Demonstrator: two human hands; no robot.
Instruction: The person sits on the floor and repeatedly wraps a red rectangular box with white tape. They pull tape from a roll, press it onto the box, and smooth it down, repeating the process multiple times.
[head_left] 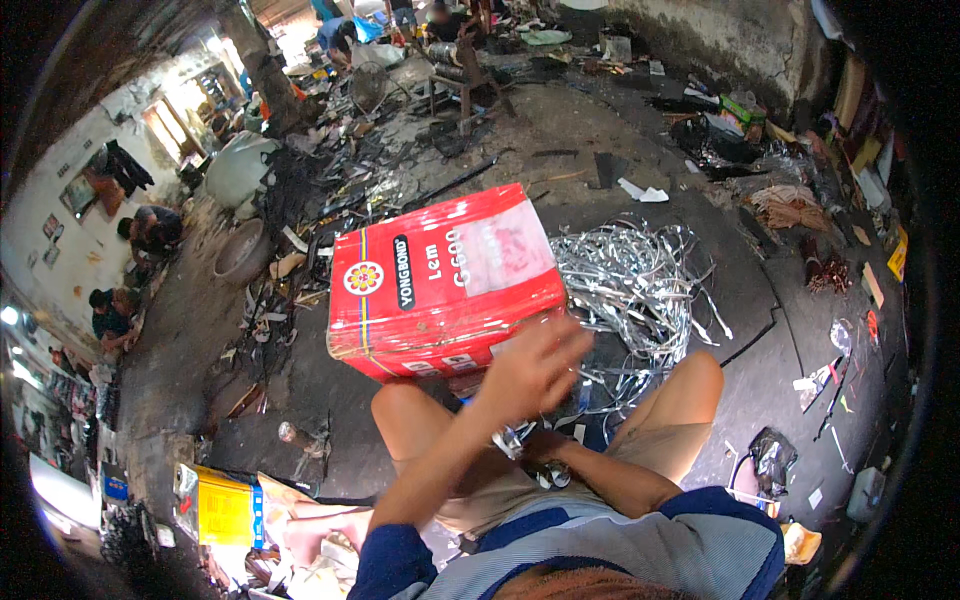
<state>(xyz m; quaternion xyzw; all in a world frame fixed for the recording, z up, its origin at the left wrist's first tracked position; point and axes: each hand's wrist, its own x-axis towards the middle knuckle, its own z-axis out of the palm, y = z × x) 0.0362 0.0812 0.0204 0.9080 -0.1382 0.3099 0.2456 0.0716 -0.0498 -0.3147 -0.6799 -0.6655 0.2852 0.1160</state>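
Observation:
My left hand [540,366] is raised beside the near right corner of a big red cardboard box [390,322]; its fingers are curled and smeared by motion. Whether it touches the box cannot be made out. Low in my lap, my right hand [543,447] is closed, with shiny silvery strips [513,440] at its fingers. Another silvery piece [553,476] shows near that wrist. Right of the box lies a large tangled heap of silver strips [650,300]. The box stands on the dark floor just beyond my bent knees.
A yellow box [226,508] stands at the lower left, near scraps. A black plastic bag [772,460] lies at the right. Brown bundled material [786,207] and a green box [743,114] sit farther off. A round basin [243,252] and other people are at the left.

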